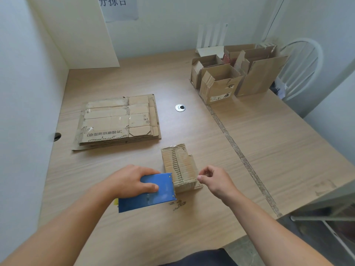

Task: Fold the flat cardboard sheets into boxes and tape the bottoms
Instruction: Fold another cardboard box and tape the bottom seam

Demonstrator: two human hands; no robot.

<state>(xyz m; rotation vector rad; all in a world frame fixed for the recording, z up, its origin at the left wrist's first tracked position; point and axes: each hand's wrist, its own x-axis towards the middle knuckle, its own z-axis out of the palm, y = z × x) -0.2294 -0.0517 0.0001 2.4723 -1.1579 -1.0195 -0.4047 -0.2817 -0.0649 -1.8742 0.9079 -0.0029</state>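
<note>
Pale wood table (pixel 134 83) in a white-walled corner, with a paper sign (pixel 119 8) high on the back wall and a white board (pixel 82 31) leaning at the far left. At the left edge, a dark cable hole (pixel 57 136). Just right of it, a stack of flat cardboard sheets (pixel 119 121), lying flat, printed side up, well apart from the hands.

Nearer and lower, left hand (pixel 132 181) wrapped over a blue tape dispenser (pixel 153 194), thumb along its side, fingers curled over the top. Dispenser front edge touching the near left side of a small cardboard box (pixel 179 166). Box standing on the table between the two hands, folded flaps facing up with a ragged seam down the middle.

Beyond it, a round metal grommet (pixel 180 108) set in the tabletop.

Right hand (pixel 217 181) just beside the box's near right corner, fingers curled narrow, thumb tip against forefinger. Cannot tell whether anything sits in that pinch.

Further right, a worn strip of tape (pixel 240 156) running diagonally along the tabletop. At the far right corner, a cluster of folded boxes (pixel 221 81), open tops up, touching each other. Behind those, a white chair (pixel 301 68).
</note>
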